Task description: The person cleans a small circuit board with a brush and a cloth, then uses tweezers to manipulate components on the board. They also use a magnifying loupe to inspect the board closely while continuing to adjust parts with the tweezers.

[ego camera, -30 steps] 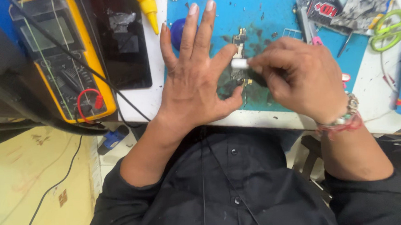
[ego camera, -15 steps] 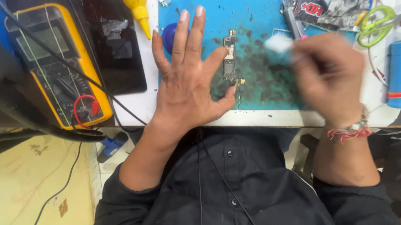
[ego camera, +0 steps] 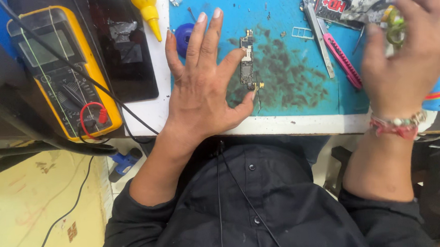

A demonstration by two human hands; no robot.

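1. I see the left hand (ego camera: 202, 89) resting flat on the blue mat (ego camera: 285, 33), fingers spread and holding nothing, the thumb tip touching the lower end of a narrow circuit board (ego camera: 247, 61) that lies on the mat just right of the index finger.

2. The right hand (ego camera: 409, 56) has swung away from the board since a second ago, when it worked a small tool against it; it now hangs over the clutter at the right edge of the surface (ego camera: 301, 124), well apart from the board. Its fingers are curled and blurred, and I cannot tell whether they grip anything.

3. To my eye, the board is left pinned only by the left hand while the right goes among the tools.

4. Nearby lie a pink-handled cutter (ego camera: 343, 60), metal tweezers (ego camera: 319, 41), a yellow multimeter (ego camera: 59, 72), a dark phone (ego camera: 124, 53) and a yellow nozzle bottle (ego camera: 147, 8).
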